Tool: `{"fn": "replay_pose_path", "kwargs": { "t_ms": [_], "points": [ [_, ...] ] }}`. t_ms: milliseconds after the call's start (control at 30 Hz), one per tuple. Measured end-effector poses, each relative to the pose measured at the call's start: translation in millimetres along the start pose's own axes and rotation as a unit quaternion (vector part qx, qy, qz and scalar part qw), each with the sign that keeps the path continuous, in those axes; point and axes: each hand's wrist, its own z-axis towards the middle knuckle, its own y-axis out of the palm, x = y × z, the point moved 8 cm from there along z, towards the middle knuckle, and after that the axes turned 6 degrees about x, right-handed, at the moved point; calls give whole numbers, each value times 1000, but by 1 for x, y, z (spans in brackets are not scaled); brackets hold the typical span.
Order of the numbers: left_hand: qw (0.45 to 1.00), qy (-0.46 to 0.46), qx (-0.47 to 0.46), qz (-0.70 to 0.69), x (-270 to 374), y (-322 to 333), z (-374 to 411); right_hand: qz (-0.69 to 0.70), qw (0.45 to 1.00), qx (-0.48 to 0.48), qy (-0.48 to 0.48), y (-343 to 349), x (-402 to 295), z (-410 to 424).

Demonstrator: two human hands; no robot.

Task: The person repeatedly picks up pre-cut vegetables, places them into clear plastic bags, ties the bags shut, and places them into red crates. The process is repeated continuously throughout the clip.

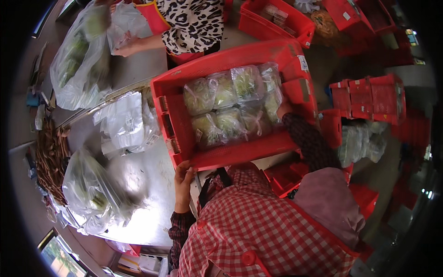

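Note:
A large red plastic crate lies before me, holding two rows of clear plastic bags of pale green vegetables, several knotted at the top. My left hand rests at the crate's near left corner, its fingertips at the rim. Inside the crate's right side, my right hand touches the rightmost bags; its fingers are partly hidden, so its hold is unclear. Left of the crate, flat clear plastic bags with printed labels lie on the metal table.
Across the table a co-worker's hand handles a clear bag beside a big bag of greens. Another bag of greens and a brown pile lie left. Stacked red crates stand right; another crate is beyond mine.

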Motion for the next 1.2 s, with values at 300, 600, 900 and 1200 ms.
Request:
{"fn": "replay_pose_path", "kwargs": {
  "t_ms": [300, 600, 900, 1200],
  "points": [
    [997, 6, 58, -45, -14, -35, -13, -270, 953, 53, -129, -34, -8, -51],
    [998, -5, 49, -43, -18, -29, -15, -203, 967, -7, -153, 56, 44, 2],
    [995, -8, 85, -51, -23, -40, -21, -211, 948, -50, -232, -9, -97, -63],
    [982, 20, 143, -123, -46, -85, -55, -233, 937, -141, -220, 28, -138, -39]
  ]
}}
